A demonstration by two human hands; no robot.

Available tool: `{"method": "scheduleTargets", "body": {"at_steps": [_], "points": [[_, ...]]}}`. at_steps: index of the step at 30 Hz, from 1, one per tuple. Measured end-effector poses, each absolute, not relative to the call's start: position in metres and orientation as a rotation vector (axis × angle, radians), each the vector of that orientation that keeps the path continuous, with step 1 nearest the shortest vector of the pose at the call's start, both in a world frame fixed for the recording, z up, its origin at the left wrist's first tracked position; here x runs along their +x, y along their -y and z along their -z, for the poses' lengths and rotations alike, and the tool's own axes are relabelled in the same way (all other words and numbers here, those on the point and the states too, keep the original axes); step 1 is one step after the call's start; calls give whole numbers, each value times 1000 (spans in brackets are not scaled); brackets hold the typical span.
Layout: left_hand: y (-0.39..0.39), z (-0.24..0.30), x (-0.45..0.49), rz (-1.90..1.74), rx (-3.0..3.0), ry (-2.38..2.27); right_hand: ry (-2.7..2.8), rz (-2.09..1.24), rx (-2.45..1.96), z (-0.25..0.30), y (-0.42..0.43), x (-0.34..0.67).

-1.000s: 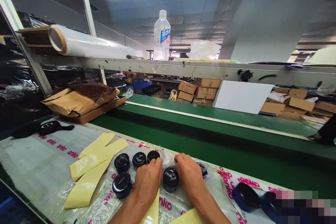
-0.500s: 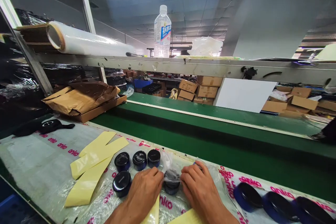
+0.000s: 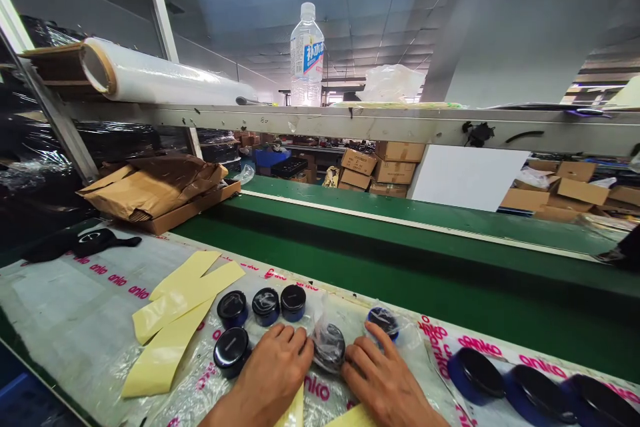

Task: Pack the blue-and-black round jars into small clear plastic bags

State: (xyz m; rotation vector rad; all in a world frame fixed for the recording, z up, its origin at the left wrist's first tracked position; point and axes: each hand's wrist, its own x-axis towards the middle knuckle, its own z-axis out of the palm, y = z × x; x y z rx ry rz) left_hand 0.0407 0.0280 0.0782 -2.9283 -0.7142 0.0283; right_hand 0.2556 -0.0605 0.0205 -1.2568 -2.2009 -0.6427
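A round, dark-lidded jar [image 3: 330,349] stands in a clear plastic bag [image 3: 320,320] between my two hands. My left hand [image 3: 280,363] is closed at the jar's left side, its fingertips on the plastic. From the right, the bent fingers of my right hand [image 3: 383,370] meet the wrap at the jar's lower edge; the thumbs are hidden. Just beyond my right fingers is another jar [image 3: 383,323] with plastic over it. To the left of my left hand sit several dark-lidded jars [image 3: 233,351], the nearest close to my knuckles.
Yellow strips [image 3: 173,327] lie on the table's printed covering at left. Larger blue jars [image 3: 475,375] line the right side. Behind runs a green conveyor belt [image 3: 350,253]. A shelf rail [image 3: 400,123] overhead bears a bottle [image 3: 307,60] and a film roll [image 3: 160,77].
My hands have moved slightly apart, showing more of the wrapped jar between them. The covered jar beyond my right hand has come into fuller view.
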Motion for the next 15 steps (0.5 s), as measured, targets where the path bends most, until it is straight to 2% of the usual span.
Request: {"method": "scheduleTargets", "body": {"at_steps": [10,15], "points": [[-35,-62,52,-89,-3003,863,2248,744,-1570,-3,50,246],[-32,-68,54,93,-3092,983,2256,539,-1643,-17,44,239]]}}
